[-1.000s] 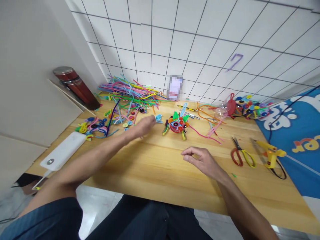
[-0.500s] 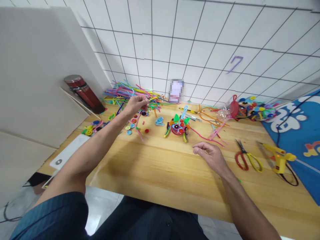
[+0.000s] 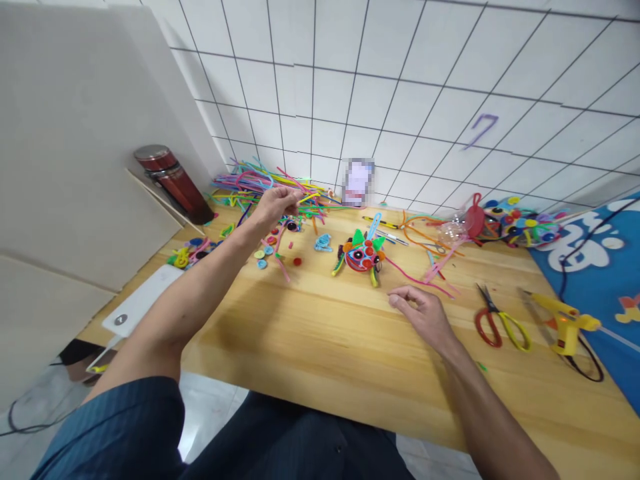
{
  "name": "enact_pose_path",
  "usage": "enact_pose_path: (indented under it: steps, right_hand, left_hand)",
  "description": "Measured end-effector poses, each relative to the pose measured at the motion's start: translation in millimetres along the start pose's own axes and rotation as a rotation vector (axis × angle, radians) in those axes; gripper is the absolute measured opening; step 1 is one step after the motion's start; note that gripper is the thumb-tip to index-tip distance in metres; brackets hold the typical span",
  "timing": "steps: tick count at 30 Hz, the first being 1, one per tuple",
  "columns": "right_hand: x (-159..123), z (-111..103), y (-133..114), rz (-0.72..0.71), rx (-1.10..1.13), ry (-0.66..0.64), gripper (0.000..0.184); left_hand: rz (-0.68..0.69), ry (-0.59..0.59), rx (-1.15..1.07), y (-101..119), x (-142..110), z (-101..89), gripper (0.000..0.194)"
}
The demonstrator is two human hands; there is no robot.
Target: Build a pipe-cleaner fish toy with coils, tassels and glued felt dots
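Observation:
My left hand (image 3: 281, 202) reaches over the far side of the table, its thumb and fingers pinched on a short yellow pipe cleaner (image 3: 311, 198). Behind it lies a heap of coloured pipe cleaners (image 3: 250, 179). My right hand (image 3: 423, 313) rests on the wood, fingers loosely curled together, with nothing visible in them. Just beyond that hand stands a small red animal figure (image 3: 362, 255) with green ears, button-like eyes and yellow-green legs. A pink pipe cleaner (image 3: 420, 280) trails to its right. Light-blue clips (image 3: 323, 243) lie to its left.
Scissors (image 3: 494, 320) and a yellow glue gun (image 3: 565, 323) lie on the right. A dark red flask (image 3: 175, 187) and a white device (image 3: 137, 303) are at left. A phone (image 3: 358, 181) leans on the wall. Loose buttons (image 3: 262, 264) lie near my left forearm.
The view has shifted slightly, so most things appear a little further right. My left hand still pinches the yellow pipe cleaner, which shows more clearly; my right hand stays on the table.

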State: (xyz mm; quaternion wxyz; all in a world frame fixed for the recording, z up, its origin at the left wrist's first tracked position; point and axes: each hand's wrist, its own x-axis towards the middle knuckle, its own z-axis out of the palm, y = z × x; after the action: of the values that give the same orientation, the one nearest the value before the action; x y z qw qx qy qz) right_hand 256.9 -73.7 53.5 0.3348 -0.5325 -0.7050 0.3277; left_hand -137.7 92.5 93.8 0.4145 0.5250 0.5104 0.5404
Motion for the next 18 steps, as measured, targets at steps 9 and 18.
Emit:
enact_pose_path:
  steps: [9, 18]
  right_hand:
    - [3, 3, 6, 0.035, 0.039, 0.140, 0.030]
    - [43, -19, -21, 0.034, 0.160, 0.371, 0.026]
  left_hand:
    - [0.363, 0.217, 0.974, -6, 3, -15.5, 0.031]
    - [0.574, 0.128, 0.670, 1, -33, 46.4, 0.041]
